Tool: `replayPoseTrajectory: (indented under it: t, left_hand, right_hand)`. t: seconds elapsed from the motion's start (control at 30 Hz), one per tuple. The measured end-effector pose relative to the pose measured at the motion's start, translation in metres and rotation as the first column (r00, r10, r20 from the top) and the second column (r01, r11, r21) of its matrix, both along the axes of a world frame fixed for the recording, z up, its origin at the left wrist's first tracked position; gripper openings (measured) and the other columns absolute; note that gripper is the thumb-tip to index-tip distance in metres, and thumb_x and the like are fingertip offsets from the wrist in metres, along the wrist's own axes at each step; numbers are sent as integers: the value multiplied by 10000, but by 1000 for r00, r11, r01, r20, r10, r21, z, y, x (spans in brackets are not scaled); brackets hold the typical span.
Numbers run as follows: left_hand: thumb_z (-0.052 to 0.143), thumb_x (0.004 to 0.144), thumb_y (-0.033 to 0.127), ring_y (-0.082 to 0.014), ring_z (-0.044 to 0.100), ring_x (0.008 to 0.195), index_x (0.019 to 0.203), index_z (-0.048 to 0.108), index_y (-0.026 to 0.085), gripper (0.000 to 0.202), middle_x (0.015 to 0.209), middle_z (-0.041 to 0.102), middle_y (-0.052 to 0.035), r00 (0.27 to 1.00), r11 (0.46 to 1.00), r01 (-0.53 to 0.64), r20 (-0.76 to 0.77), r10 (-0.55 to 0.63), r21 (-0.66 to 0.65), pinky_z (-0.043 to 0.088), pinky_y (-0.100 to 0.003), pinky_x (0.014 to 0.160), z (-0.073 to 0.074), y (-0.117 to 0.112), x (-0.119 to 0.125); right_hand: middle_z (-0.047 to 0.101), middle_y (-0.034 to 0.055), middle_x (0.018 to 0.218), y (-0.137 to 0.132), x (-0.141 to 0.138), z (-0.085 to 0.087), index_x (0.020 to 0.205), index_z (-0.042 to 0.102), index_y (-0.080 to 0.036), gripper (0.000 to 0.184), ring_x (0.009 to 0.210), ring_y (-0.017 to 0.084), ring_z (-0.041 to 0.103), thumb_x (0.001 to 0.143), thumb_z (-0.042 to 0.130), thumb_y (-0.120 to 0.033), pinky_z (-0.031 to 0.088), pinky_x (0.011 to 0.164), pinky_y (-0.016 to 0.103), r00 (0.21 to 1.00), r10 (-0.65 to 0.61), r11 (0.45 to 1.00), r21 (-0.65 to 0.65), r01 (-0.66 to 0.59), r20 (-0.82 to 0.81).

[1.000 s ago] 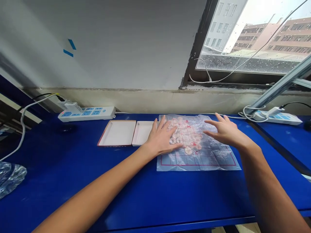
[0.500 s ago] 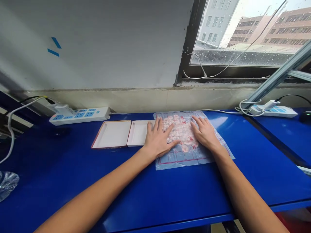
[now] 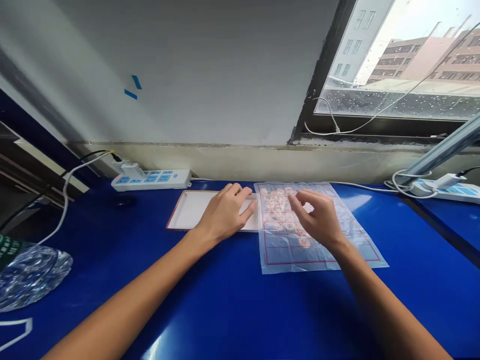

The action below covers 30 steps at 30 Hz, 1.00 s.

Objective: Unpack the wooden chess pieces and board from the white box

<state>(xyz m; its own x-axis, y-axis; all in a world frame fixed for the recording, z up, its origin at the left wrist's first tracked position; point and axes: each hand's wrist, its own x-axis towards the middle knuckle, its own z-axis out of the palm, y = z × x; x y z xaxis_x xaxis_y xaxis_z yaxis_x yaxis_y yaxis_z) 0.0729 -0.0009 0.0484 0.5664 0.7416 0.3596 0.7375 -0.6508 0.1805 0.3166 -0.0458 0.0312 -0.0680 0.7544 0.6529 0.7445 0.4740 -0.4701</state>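
A thin translucent sheet (image 3: 281, 255) printed with a red grid lies on the blue table, slightly wrinkled. Several round pale discs (image 3: 275, 220) show through it, mostly in its left part. My right hand (image 3: 318, 217) is just above the sheet, fingers curled and thumb drawn towards the index finger; anything between the tips is too small to make out. Over the shallow white boxes my left hand (image 3: 225, 212) is open, fingers bent downward and thumb apart. Beneath it, the left box half (image 3: 191, 207) and the right box half (image 3: 252, 220) are partly hidden.
Along the wall lie a left power strip (image 3: 157, 180) and a right power strip (image 3: 457, 190), joined by a white cable. A clear plastic bottle (image 3: 37, 275) lies at the left edge. A metal bar (image 3: 435, 155) slants across the right side, near the window.
My left hand has left the sheet and moved left over the boxes. My right hand has curled from lying flat on the sheet. The camera view has turned left.
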Motion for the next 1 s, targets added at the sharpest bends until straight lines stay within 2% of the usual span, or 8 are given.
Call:
replayPoseTrajectory:
  t: [0.07, 0.13, 0.27, 0.37, 0.47, 0.6, 0.83, 1.0]
  left_hand:
    - [487, 1016, 386, -212, 625, 781, 965, 662, 176, 278, 837, 679, -54, 997, 997, -78, -6, 78, -8, 447, -325, 685, -1, -1, -16]
    - [487, 1005, 352, -174, 563, 624, 812, 620, 189, 285, 681, 629, -17, 991, 991, -133, 6, 133, -11, 352, -307, 604, -7, -3, -31]
    - [473, 992, 307, -152, 526, 564, 700, 563, 187, 328, 621, 615, -11, 994, 994, -104, 49, 102, 42, 267, -307, 584, -22, -9, -52]
    - [491, 975, 285, -150, 536, 567, 687, 553, 185, 311, 626, 627, -13, 997, 997, -58, 58, 55, 55, 243, -310, 581, -27, -12, -58]
    - [497, 965, 261, -145, 534, 561, 669, 533, 185, 307, 613, 617, -7, 997, 997, -17, 78, 11, 73, 234, -311, 577, -28, -11, -60]
    - [500, 955, 239, -141, 530, 564, 652, 514, 186, 308, 600, 589, 0, 992, 988, 92, 70, -101, 123, 247, -305, 577, -31, -7, -63]
    - [506, 949, 220, -134, 519, 556, 657, 523, 186, 294, 601, 578, 8, 986, 979, 154, 50, -161, 131, 273, -293, 574, -35, -8, -62]
    - [497, 959, 239, -136, 528, 556, 666, 547, 187, 302, 605, 594, 4, 987, 985, 153, 40, -157, 79, 295, -287, 579, -33, -11, -58]
  right_hand:
    - [363, -49, 531, 5, -26, 8, 581, 341, -214, 452, 516, 111, 355, 972, 555, -290, 302, 549, 287, 997, 66, 995, -68, -67, -26]
    - [273, -61, 529, 12, -47, 10, 592, 263, -212, 474, 506, 102, 273, 949, 571, -265, 251, 538, 293, 994, 107, 989, -101, -108, -20]
    - [229, -63, 540, 14, -66, -1, 617, 211, -218, 470, 512, 101, 220, 924, 567, -218, 212, 539, 306, 996, 91, 995, -28, -91, -6]
    - [224, -64, 539, 8, -65, -13, 625, 201, -223, 460, 510, 102, 213, 928, 547, -199, 205, 538, 309, 999, 52, 998, 34, -53, 12]
    - [226, -66, 533, 1, -60, -23, 627, 198, -225, 451, 503, 101, 206, 925, 536, -189, 197, 532, 309, 997, 62, 998, 24, -63, 56]
    - [256, -64, 528, 1, -54, -32, 630, 203, -225, 419, 502, 101, 218, 894, 522, -163, 199, 539, 306, 993, 68, 998, 5, -69, 99]
    - [286, -59, 517, 6, -48, -36, 612, 227, -222, 378, 502, 105, 237, 875, 491, -158, 210, 544, 300, 982, 115, 993, -57, -108, 149]
    - [304, -54, 526, 6, -44, -32, 623, 216, -224, 393, 517, 111, 241, 900, 493, -201, 209, 552, 303, 969, 152, 982, -142, -125, 194]
